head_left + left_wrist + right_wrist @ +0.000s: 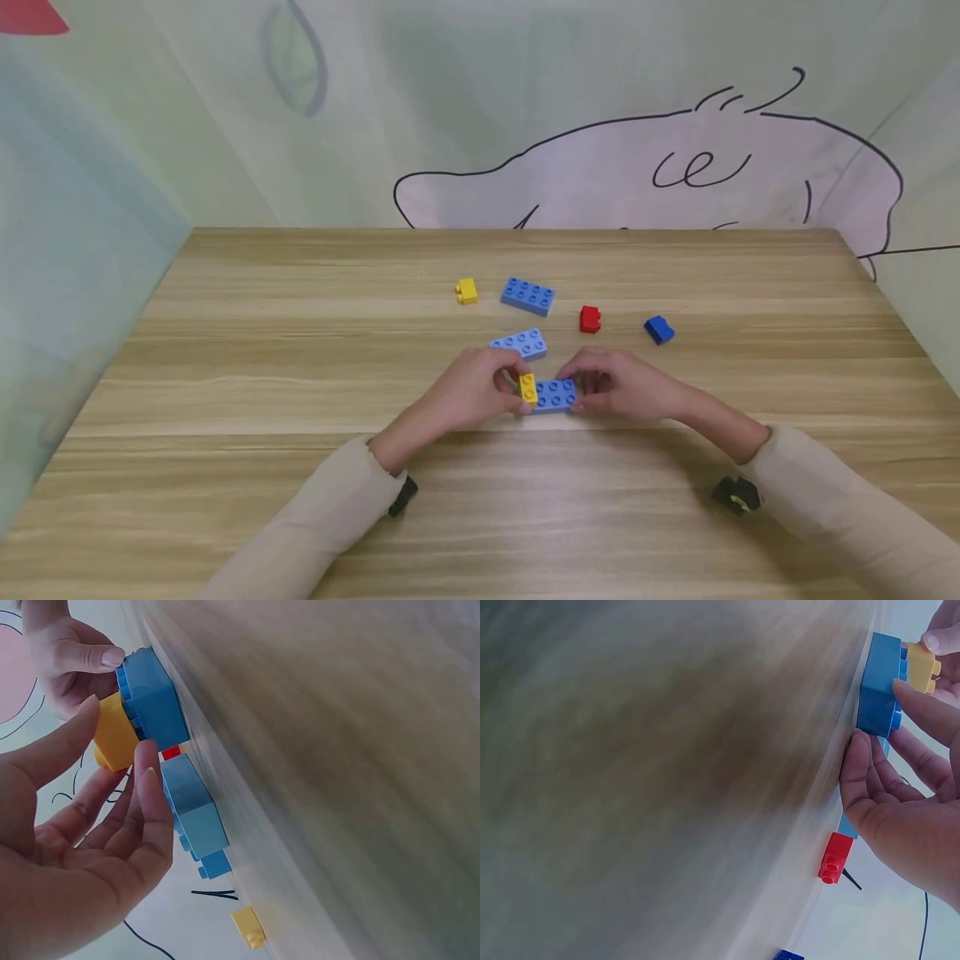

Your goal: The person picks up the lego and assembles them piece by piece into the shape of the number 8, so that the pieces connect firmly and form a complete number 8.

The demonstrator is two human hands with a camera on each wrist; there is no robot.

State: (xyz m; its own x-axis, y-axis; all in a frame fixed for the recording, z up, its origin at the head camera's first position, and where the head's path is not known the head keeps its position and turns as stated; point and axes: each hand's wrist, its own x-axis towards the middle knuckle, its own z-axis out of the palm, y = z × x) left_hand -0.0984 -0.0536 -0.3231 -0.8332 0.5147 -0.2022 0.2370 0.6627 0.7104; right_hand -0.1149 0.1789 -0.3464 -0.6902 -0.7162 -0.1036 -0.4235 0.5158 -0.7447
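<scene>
My left hand (516, 393) pinches a small yellow brick (528, 388) that sits on the left end of a blue brick (557, 394). My right hand (583, 392) grips the blue brick's right end, and the brick rests on the wooden table (225, 350). In the left wrist view my left hand (112, 750) has thumb and forefinger on the yellow brick (112, 735), against the blue brick (154, 697). In the right wrist view my right hand (877, 716) has its fingers round the blue brick (881, 675), with the yellow brick (922, 667) on top.
Loose bricks lie just beyond my hands: a light blue one (520, 343), a blue plate-sized one (528, 296), a small yellow one (467, 290), a red one (590, 319) and a dark blue one (659, 329). Curtain walls close in the table's far and side edges.
</scene>
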